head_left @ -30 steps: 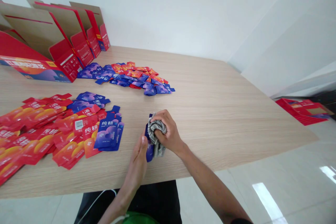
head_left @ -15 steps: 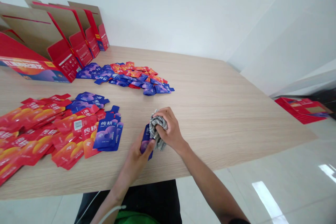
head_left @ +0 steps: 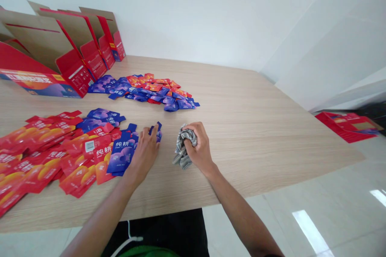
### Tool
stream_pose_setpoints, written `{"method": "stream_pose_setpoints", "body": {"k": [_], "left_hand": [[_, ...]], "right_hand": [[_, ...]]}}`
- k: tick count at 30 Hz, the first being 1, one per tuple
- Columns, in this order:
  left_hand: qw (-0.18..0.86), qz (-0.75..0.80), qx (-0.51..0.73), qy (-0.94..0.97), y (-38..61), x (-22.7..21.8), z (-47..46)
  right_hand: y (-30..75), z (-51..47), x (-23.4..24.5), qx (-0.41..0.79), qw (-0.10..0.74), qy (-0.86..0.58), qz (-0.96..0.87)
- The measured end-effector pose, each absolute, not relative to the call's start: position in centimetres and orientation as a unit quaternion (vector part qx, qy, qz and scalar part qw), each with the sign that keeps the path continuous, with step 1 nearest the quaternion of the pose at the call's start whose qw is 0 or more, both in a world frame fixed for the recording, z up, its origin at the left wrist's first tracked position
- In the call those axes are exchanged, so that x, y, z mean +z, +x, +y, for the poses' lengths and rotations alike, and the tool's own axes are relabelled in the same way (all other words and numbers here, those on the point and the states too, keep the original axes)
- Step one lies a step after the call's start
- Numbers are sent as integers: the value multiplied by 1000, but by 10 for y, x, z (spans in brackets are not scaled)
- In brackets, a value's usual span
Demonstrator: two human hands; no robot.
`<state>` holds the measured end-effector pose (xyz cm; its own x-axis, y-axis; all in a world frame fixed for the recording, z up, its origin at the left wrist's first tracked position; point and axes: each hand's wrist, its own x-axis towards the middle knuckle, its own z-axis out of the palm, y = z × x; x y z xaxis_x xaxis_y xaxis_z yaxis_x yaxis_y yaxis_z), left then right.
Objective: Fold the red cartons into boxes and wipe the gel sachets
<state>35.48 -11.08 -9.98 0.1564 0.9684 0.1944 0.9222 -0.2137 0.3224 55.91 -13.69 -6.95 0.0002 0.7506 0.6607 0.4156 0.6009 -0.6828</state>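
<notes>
My right hand [head_left: 199, 147] is closed around a crumpled grey cloth [head_left: 183, 148] that rests on the wooden table [head_left: 250, 128]. To its left, my left hand [head_left: 145, 153] lies over a blue sachet [head_left: 156, 131], fingers pressing it flat at the right edge of the near pile of red and blue sachets [head_left: 63, 156]. A large blue sachet with white characters [head_left: 122, 153] lies just left of that hand.
A second heap of blue and red sachets [head_left: 150, 90] lies farther back. Open red cardboard boxes [head_left: 51, 52] stand along the far left. Flat red packaging [head_left: 350, 124] lies on the floor at right. The table's near edge runs just below my hands.
My left hand carried the blue sachet away from the cloth, leftward to the near pile, and set it down there. My right hand with the cloth stayed nearly in place.
</notes>
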Motion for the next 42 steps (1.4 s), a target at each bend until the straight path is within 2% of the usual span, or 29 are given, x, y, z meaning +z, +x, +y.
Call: {"method": "stream_pose_setpoints", "body": {"k": [9, 12, 18, 21, 25, 29, 34, 42], "left_hand": [[-73, 701, 75, 706, 303, -80, -85], [-89, 717, 67, 688, 290, -77, -81], [-95, 750, 47, 652, 268, -70, -78], [-106, 742, 82, 657, 261, -73, -80], [-85, 721, 130, 675, 254, -75, -79], [-59, 694, 100, 711, 250, -70, -67], [-18, 629, 74, 774, 269, -64, -24], [-17, 584, 97, 806, 316, -58, 88]], "right_hand": [[559, -138, -67, 148, 578, -417, -686], [559, -138, -68, 151, 577, -419, -685], [560, -138, -69, 149, 572, -426, -685], [559, -138, -69, 153, 569, -427, -686], [559, -139, -69, 161, 563, -426, -689], [559, -139, -69, 170, 560, -428, -689], [558, -140, -69, 175, 563, -416, -693], [559, -136, -70, 178, 570, -411, -689]]}}
